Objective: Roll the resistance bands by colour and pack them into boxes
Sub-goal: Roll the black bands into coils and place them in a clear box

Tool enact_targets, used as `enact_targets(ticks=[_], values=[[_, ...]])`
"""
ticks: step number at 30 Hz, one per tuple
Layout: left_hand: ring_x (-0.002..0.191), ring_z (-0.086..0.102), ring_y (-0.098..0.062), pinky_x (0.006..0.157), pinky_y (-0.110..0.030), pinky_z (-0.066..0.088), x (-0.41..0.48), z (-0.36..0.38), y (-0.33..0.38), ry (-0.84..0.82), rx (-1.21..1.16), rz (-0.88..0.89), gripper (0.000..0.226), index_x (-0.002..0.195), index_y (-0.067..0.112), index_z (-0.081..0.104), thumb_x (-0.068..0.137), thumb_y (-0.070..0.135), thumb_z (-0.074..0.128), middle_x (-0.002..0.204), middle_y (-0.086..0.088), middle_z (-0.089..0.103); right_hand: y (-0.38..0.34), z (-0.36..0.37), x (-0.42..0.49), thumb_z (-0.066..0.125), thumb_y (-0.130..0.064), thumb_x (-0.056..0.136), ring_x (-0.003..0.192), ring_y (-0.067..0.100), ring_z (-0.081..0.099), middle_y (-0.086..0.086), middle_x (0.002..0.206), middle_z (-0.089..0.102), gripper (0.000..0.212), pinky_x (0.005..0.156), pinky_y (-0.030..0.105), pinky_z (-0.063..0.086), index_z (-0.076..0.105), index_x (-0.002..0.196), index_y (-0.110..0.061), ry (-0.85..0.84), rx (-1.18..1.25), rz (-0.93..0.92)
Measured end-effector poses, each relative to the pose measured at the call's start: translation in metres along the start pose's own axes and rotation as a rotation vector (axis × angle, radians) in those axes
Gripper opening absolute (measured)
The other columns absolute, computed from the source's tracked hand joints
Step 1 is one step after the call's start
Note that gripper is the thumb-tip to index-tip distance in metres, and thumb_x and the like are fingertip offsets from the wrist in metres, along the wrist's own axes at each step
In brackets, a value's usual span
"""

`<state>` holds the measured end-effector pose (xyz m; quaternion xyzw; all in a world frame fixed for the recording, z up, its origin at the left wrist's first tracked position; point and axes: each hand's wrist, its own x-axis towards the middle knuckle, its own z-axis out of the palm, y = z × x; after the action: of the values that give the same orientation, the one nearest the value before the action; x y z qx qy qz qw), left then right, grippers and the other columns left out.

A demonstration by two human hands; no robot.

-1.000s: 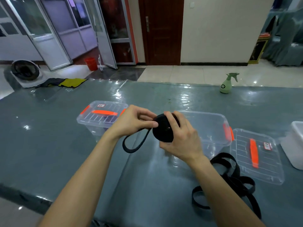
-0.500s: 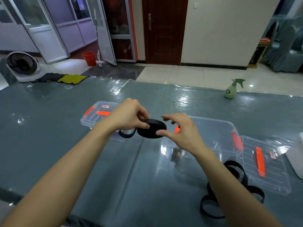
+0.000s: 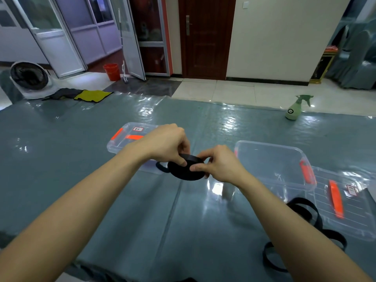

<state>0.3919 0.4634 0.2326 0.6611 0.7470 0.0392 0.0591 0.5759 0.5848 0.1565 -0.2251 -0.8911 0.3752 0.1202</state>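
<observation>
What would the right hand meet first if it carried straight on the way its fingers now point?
The right hand points left and pinches the rolled black band, so that comes first. Just beyond, it would probably meet the left hand gripping the other side, though depth is unclear.

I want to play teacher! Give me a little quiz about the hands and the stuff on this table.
1. True or false: the clear box to the right of the hands is open, and its lid lies on the table beside it.
2. What do the left hand and the right hand pinch between them? A) a red ball B) a black rolled band C) a blue cup
3. Fill the gap: the loose bands lying near the lid are ____ in colour.
Key: 1 true; 2 B; 3 black.
</observation>
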Motion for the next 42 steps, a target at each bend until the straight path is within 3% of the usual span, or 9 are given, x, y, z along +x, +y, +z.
enact_targets(ticks=[7,17,19,24,27,31,35,39,42], values=[[0.074,0.069,-0.009,0.063,-0.031,0.053,0.004,-0.004,-0.004,0.009,0.058,0.033,0.016,0.090,0.031,0.085,0.076,0.038,0.089,0.079,0.011,0.078,-0.006,-0.001,0.012,0.091,-0.051,0.080,0.059,0.016,0.075,-0.003,0.064,0.076,0.014,0.065,0.042,0.066,0.084,0.087,-0.041,-0.034,-0.008,0.008],[0.077,0.070,-0.014,0.074,-0.052,0.058,-0.006,0.007,-0.037,-0.008,-0.102,-0.134,0.019,0.089,0.031,0.086,0.075,0.039,0.095,0.079,0.011,0.075,-0.004,-0.005,0.023,0.089,-0.046,0.084,0.055,0.011,0.074,-0.005,0.072,0.079,0.022,0.063,0.029,0.060,0.084,0.094,-0.028,0.010,-0.025,-0.046],[0.073,0.066,-0.015,0.067,-0.047,0.058,-0.004,0.007,-0.034,-0.021,-0.018,-0.119,0.018,0.088,0.030,0.084,0.075,0.039,0.093,0.071,0.010,0.072,-0.008,0.004,0.029,0.092,-0.052,0.078,0.052,0.009,0.073,-0.008,0.087,0.081,0.035,0.064,0.031,0.063,0.082,0.104,-0.031,-0.056,-0.122,-0.054],[0.057,0.052,-0.004,0.054,-0.030,0.039,0.003,-0.001,-0.030,-0.038,0.175,-0.029,0.019,0.080,0.029,0.079,0.074,0.042,0.091,0.053,0.013,0.057,-0.007,0.019,0.038,0.090,-0.047,0.083,0.050,0.007,0.071,-0.004,0.058,0.074,0.022,0.060,0.029,0.058,0.084,0.088,-0.026,-0.031,-0.134,-0.040],[0.053,0.048,-0.003,0.052,-0.029,0.034,0.003,-0.001,-0.032,-0.064,0.205,-0.008,0.035,0.058,0.034,0.060,0.071,0.042,0.092,0.046,0.014,0.053,-0.004,0.023,0.037,0.092,-0.048,0.080,0.053,0.007,0.073,-0.003,0.069,0.079,0.026,0.067,0.032,0.061,0.084,0.091,-0.026,-0.081,-0.099,-0.030],[0.051,0.048,-0.003,0.052,-0.029,0.032,0.002,-0.002,-0.033,-0.099,0.211,-0.001,0.040,0.056,0.034,0.057,0.072,0.042,0.092,0.057,0.043,0.054,0.002,0.028,0.029,0.094,-0.042,0.080,0.057,0.010,0.076,-0.002,0.082,0.082,0.026,0.062,0.039,0.064,0.084,0.096,-0.023,-0.077,-0.083,0.004],[0.052,0.051,-0.004,0.059,-0.035,0.049,0.000,-0.002,-0.031,-0.145,0.183,-0.011,0.031,0.064,0.032,0.066,0.073,0.042,0.093,0.053,0.033,0.057,0.008,0.034,0.019,0.094,-0.041,0.080,0.054,0.007,0.073,-0.006,0.069,0.078,0.024,0.051,0.027,0.052,0.085,0.095,-0.024,-0.037,-0.033,0.001],[0.055,0.052,-0.009,0.051,-0.032,0.038,-0.002,0.001,-0.026,-0.133,0.246,0.000,0.037,0.059,0.033,0.059,0.070,0.041,0.093,0.045,0.010,0.052,-0.001,0.034,0.015,0.095,-0.059,0.069,0.048,0.013,0.073,-0.020,0.092,0.079,0.041,0.051,0.026,0.056,0.080,0.101,-0.039,-0.046,0.006,-0.010],[0.059,0.053,-0.008,0.054,-0.033,0.041,-0.003,0.001,-0.024,-0.114,0.267,0.024,0.042,0.055,0.033,0.053,0.069,0.043,0.092,0.048,0.010,0.053,-0.009,0.031,0.018,0.093,-0.046,0.080,0.049,0.017,0.074,-0.016,0.088,0.080,0.021,0.050,0.019,0.052,0.083,0.093,-0.032,-0.010,0.103,-0.002]])
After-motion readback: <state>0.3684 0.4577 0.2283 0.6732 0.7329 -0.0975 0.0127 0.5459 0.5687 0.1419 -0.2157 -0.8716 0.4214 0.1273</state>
